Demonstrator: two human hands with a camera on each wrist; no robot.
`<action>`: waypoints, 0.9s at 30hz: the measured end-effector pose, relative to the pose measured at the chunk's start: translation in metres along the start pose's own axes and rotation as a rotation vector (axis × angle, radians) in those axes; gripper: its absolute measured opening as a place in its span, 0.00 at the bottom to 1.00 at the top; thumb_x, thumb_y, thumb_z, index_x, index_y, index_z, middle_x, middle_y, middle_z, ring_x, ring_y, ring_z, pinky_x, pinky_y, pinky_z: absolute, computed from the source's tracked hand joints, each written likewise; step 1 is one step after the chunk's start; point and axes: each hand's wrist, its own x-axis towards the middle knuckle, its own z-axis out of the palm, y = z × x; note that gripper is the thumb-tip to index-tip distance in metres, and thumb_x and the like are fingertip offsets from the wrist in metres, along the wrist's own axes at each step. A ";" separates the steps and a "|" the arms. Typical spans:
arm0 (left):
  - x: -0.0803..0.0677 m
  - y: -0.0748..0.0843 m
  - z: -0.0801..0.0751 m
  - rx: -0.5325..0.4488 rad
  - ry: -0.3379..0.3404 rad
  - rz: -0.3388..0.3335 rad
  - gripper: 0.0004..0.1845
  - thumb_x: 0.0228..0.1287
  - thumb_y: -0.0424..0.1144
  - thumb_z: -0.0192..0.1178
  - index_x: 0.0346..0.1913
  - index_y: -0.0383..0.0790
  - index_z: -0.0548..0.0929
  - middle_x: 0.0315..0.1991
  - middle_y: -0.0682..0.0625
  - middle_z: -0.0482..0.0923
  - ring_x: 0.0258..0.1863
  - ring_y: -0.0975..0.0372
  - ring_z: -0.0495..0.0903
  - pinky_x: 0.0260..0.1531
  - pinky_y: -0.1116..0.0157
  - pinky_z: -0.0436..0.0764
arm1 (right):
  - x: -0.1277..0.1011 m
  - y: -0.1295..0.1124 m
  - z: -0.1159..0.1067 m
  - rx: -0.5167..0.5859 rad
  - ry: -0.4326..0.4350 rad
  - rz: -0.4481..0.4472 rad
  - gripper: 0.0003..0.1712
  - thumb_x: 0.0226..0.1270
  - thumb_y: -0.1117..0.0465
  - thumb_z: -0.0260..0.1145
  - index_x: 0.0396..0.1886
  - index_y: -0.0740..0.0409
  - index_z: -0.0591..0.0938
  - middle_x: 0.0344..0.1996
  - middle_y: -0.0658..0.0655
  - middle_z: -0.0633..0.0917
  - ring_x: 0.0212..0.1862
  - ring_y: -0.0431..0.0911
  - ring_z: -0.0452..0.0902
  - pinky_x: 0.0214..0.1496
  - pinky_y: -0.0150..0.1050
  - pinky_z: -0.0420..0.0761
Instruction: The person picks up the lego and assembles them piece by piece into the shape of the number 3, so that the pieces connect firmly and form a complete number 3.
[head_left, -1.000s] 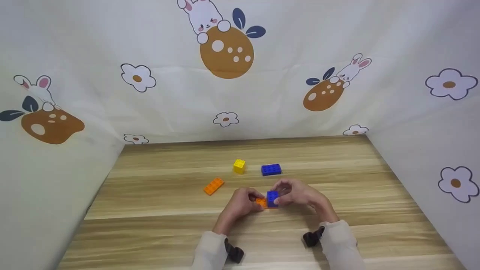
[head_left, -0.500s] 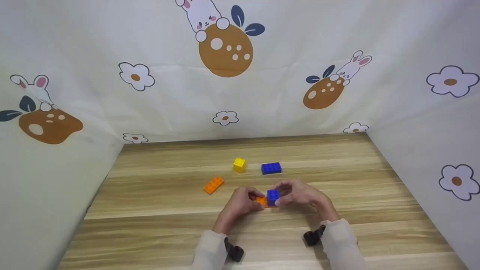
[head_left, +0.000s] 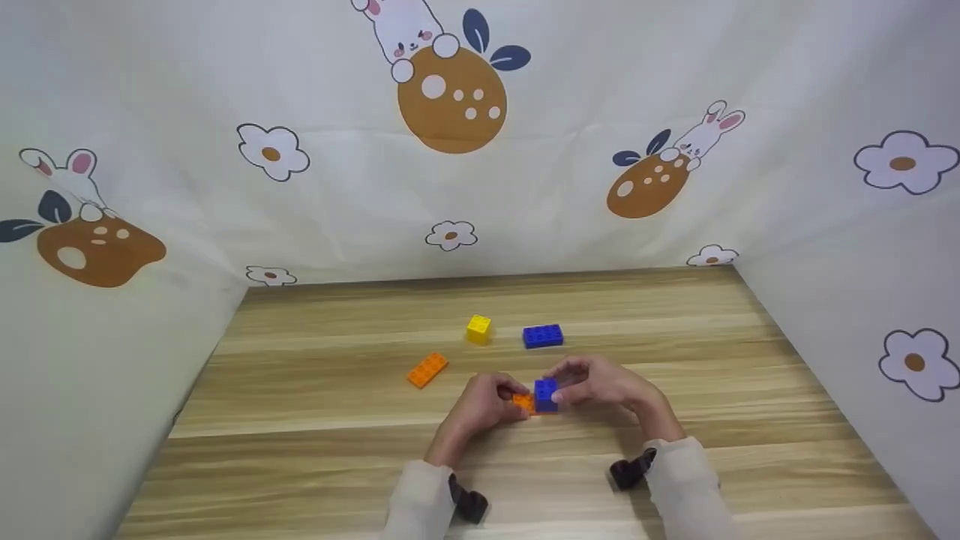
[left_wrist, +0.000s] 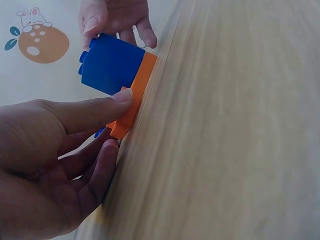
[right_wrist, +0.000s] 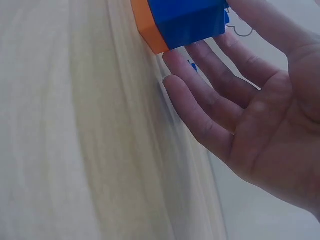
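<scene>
My left hand (head_left: pixel 481 403) pinches the left end of an orange building brick (head_left: pixel 523 403) that lies flat on the table. On that brick's right end sits a taller blue brick (head_left: pixel 546 395), studs up; the left wrist view shows the blue brick (left_wrist: pixel 112 62) joined to the orange one without a visible gap. Close on the right is my right hand (head_left: pixel 604 386), thumb and fingers loosely spread around the blue brick (right_wrist: pixel 192 20). Its fingers appear relaxed in the right wrist view; whether a fingertip still touches the brick is hard to tell.
Beyond the hands, a yellow brick (head_left: pixel 478 329) and a second blue brick (head_left: pixel 542 336) stand on the wooden table (head_left: pixel 315 465). Another orange brick (head_left: pixel 427 370) lies to the left. Printed cloth walls (head_left: pixel 555 202) enclose the back and both sides.
My right hand has drawn back slightly to the right, its thumb sliding toward the blue brick's edge. The left hand and the joined bricks keep their place.
</scene>
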 end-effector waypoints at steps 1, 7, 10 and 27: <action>0.000 0.000 0.000 0.002 0.000 0.001 0.13 0.51 0.32 0.76 0.42 0.41 0.90 0.39 0.50 0.86 0.36 0.63 0.76 0.40 0.67 0.78 | 0.000 -0.001 0.000 0.007 0.005 -0.005 0.25 0.60 0.54 0.76 0.55 0.57 0.83 0.55 0.60 0.85 0.56 0.50 0.81 0.57 0.41 0.82; 0.000 0.000 -0.001 0.004 -0.003 0.004 0.13 0.51 0.31 0.76 0.42 0.42 0.90 0.39 0.51 0.86 0.36 0.63 0.76 0.41 0.66 0.78 | 0.002 -0.003 0.000 0.081 0.050 -0.028 0.25 0.65 0.55 0.72 0.58 0.63 0.80 0.56 0.66 0.84 0.55 0.49 0.82 0.57 0.44 0.83; 0.001 -0.001 -0.001 0.006 -0.002 0.009 0.13 0.52 0.31 0.76 0.42 0.41 0.90 0.39 0.51 0.86 0.37 0.63 0.76 0.42 0.65 0.79 | 0.006 -0.006 -0.001 0.145 0.099 -0.045 0.26 0.67 0.57 0.70 0.58 0.68 0.79 0.56 0.70 0.83 0.54 0.49 0.83 0.58 0.49 0.83; 0.001 0.001 0.000 -0.016 -0.004 -0.034 0.13 0.51 0.30 0.76 0.42 0.43 0.89 0.40 0.51 0.86 0.38 0.63 0.77 0.43 0.65 0.80 | 0.031 -0.011 -0.028 0.083 0.375 -0.012 0.24 0.65 0.61 0.71 0.59 0.66 0.81 0.59 0.67 0.82 0.62 0.56 0.78 0.59 0.42 0.82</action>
